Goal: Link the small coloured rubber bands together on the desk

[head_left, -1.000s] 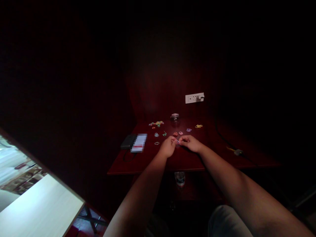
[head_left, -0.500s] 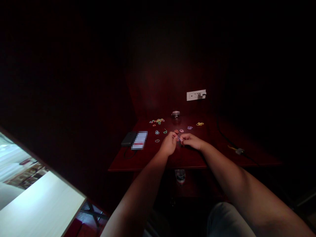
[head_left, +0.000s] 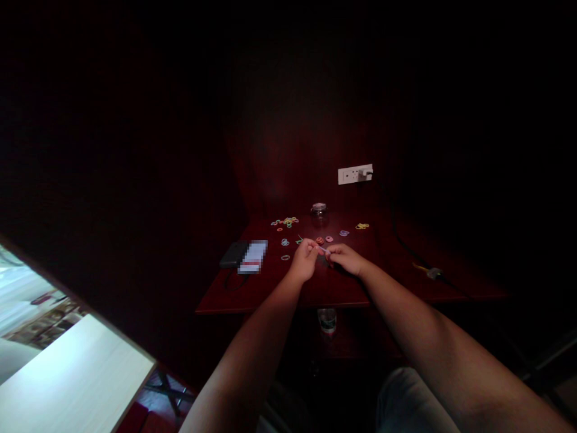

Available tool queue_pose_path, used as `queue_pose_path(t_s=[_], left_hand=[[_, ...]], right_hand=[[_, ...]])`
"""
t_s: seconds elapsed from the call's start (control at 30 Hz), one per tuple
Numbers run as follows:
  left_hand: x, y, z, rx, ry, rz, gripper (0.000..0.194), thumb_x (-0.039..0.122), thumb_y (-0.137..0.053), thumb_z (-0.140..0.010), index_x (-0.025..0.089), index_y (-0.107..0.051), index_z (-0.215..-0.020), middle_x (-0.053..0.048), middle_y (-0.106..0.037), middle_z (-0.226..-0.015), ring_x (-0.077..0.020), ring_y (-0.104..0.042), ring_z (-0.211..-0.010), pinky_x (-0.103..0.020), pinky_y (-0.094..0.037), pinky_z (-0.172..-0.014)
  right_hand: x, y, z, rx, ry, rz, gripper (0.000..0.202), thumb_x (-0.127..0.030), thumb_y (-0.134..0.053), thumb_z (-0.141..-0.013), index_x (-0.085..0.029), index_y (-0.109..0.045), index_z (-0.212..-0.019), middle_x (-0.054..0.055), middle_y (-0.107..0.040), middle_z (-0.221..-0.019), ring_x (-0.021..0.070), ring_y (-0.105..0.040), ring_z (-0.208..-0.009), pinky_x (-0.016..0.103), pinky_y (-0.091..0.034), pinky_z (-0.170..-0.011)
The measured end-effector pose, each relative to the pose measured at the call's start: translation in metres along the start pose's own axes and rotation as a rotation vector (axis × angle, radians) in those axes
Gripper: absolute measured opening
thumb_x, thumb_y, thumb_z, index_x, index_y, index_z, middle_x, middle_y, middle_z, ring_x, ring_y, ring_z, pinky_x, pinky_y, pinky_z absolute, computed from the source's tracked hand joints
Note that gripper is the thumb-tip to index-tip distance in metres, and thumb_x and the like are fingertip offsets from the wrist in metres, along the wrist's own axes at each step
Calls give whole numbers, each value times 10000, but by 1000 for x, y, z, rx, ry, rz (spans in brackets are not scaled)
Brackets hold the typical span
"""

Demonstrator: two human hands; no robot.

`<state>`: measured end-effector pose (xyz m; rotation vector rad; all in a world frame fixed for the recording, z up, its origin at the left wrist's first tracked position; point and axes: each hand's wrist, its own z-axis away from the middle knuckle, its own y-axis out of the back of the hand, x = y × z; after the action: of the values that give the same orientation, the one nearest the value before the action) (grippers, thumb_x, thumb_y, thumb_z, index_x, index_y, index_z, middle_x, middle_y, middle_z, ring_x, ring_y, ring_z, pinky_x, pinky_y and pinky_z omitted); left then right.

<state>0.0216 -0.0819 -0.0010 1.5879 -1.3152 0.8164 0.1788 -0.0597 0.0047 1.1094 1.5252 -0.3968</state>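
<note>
My left hand and my right hand meet over the near middle of the dark red table. Both are closed in a pinch on a small pale purple hair tie, which spans the short gap between my fingertips. Just beyond them lie orange-red hair ties and a pink bundle. Green hair ties are partly hidden behind my left hand. Light blue ones and a greyish ring lie farther left.
A mixed pile of coloured hair ties lies at the back left. Purple and yellow ones are at right. A clear jar stands at the back. A phone and black case lie left; a cable connector right.
My fingertips have drawn slightly apart, and more of the purple hair tie shows between them. The whole view has shifted a little.
</note>
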Motion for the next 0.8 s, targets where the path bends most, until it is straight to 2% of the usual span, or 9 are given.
queue_pose_path(t_s=[0.13,0.23,0.37,0.5,0.63,0.8], left_hand=[[5,-2,2,-129,26,75,94,237,-507,-766,159,-474,-725,47,-472,-543,-74,-407,-484,-197,-320,-518],[9,-3,4,-115,5,-63,158,298,-514,-773,151,-518,-713,38,-478,-549,-83,-419,-509,-204,-314,-522],[13,-4,6,-55,-63,-327,355,403,-437,-826,146,-521,-597,18,-472,-538,-95,-414,-527,-223,-296,-527],[14,-4,8,-116,-100,-414,453,471,-395,-839,143,-523,-554,9,-465,-517,-101,-408,-517,-236,-283,-526],[11,-3,6,-136,-135,-325,519,532,-353,-843,147,-451,-509,17,-394,-495,-94,-365,-504,-234,-255,-507],[6,-2,-3,-119,-37,-51,562,631,-353,-797,169,-334,-477,38,-314,-447,-73,-285,-450,-236,-225,-481]], right_hand=[[3,-1,0,-13,-41,61,203,-285,-489,-659,-164,-490,-496,-20,-463,-445,91,-363,-437,236,-250,-465],[3,-1,1,-8,-29,75,254,-308,-486,-678,-167,-458,-468,-32,-422,-425,78,-330,-425,235,-228,-455],[2,-3,1,-7,-18,66,303,-353,-496,-682,-171,-417,-452,-48,-372,-420,62,-295,-428,227,-209,-450],[1,-3,2,10,-38,66,360,-428,-498,-682,-174,-391,-450,-57,-332,-421,53,-261,-435,224,-190,-445],[3,-2,0,25,-38,57,338,-392,-483,-664,-184,-353,-432,-60,-305,-413,53,-246,-426,224,-177,-439],[6,-1,-3,73,-13,10,297,-344,-442,-639,-192,-336,-407,-57,-303,-387,59,-238,-409,224,-170,-430]])
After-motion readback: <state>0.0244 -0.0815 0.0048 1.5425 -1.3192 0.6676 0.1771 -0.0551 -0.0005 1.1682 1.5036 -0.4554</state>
